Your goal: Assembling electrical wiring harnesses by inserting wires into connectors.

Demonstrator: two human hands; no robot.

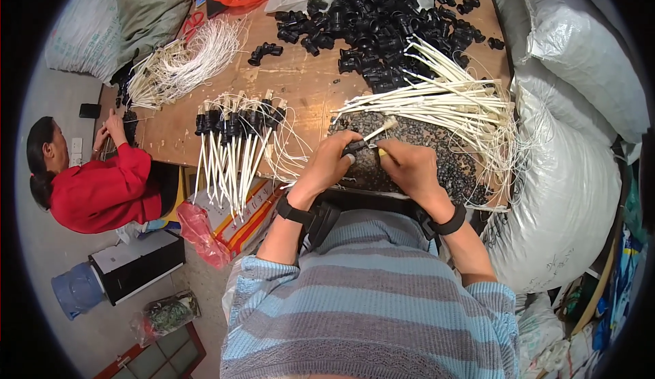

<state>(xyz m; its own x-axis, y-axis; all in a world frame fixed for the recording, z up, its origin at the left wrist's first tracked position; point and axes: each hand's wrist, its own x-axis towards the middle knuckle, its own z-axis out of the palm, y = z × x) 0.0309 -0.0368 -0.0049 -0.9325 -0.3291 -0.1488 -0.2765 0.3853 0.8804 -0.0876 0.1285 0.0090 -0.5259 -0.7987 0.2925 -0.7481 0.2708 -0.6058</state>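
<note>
Both my hands meet over a tray of small dark pieces point(447, 150) at the table's near edge. My left hand point(326, 164) is closed, with a black plastic fitting point(356, 147) between thumb and fingers. From beside the fitting, a short white sleeved wire point(374, 134) with a beige end piece slants up to the right. Close to its right, my right hand point(413, 167) is closed in a pinch by a thin white wire loop; what its fingertips hold is too small to make out. White sleeved wires point(437, 103) lie in a bundle just beyond the tray.
Black plastic fittings point(372, 21) are heaped at the back. Left of my hands lie wires with black fittings attached point(235, 133), their sleeves overhanging the edge. A bundle of thin white wires point(191, 62) lies farther left. Large white sacks point(556, 201) stand at right; a person in red point(102, 184) works at left.
</note>
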